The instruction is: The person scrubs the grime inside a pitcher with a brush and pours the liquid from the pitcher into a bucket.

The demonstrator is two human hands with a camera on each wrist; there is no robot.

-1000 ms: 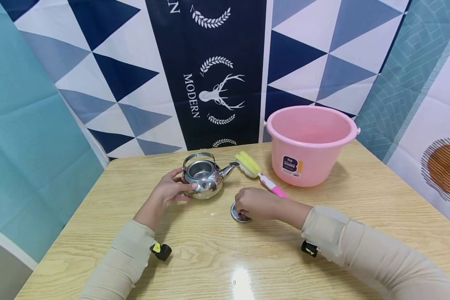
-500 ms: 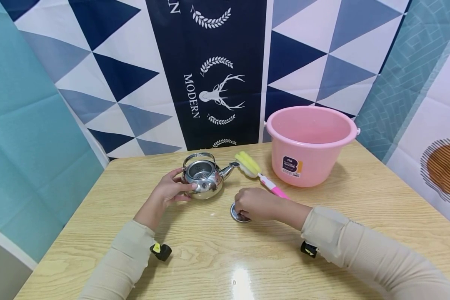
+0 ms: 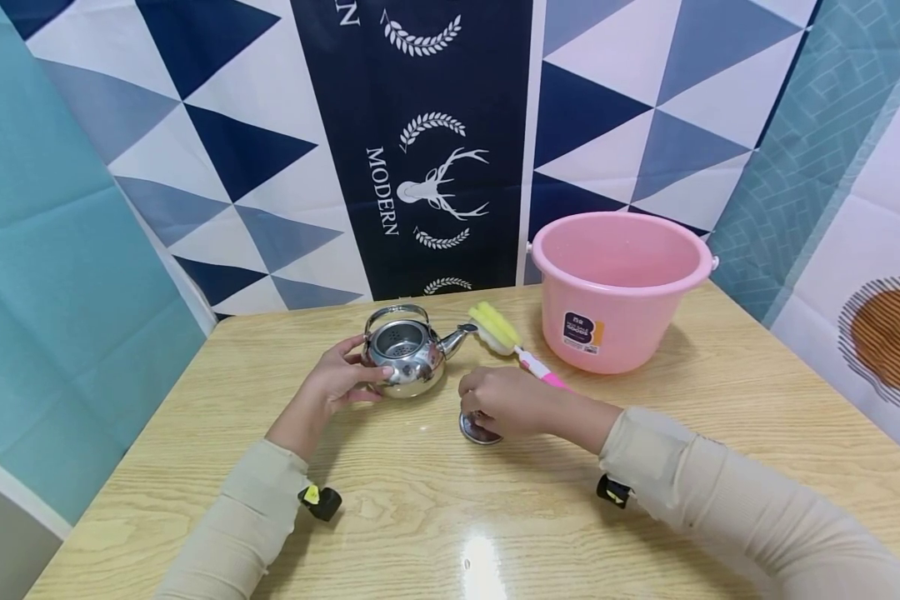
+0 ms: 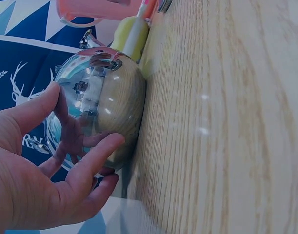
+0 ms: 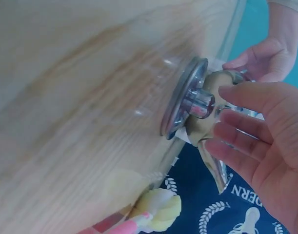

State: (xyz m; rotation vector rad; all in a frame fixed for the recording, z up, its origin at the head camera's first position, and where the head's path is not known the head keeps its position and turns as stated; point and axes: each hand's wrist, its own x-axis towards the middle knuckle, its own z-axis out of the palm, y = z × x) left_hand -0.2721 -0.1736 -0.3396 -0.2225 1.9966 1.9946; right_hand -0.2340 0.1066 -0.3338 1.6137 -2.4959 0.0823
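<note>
A shiny steel teapot (image 3: 414, 377) stands uncovered on the table, its perforated strainer (image 3: 400, 339) showing inside the mouth. My left hand (image 3: 339, 377) holds the pot's round body from the left, thumb and fingers spread along its side. The spout points right. To the right of the pot, its round metal lid (image 3: 482, 432) lies on the table with the knob upward. Over the lid is my right hand (image 3: 506, 402). In the right wrist view, a small gap separates its loosely bent fingers (image 5: 239, 131) from the lid's knob (image 5: 201, 103).
A pink bucket (image 3: 607, 325) stands at the back right. Between it and the teapot lies a cleaning brush with a yellow sponge head (image 3: 497, 327) and a pink and white handle (image 3: 537, 367). Patterned cloth (image 3: 450, 167) hangs behind the table (image 3: 390, 517).
My right hand has shifted slightly left and up, its fingers coming away from the lid's knob. The lid stays on the table. My left hand and the teapot hold still.
</note>
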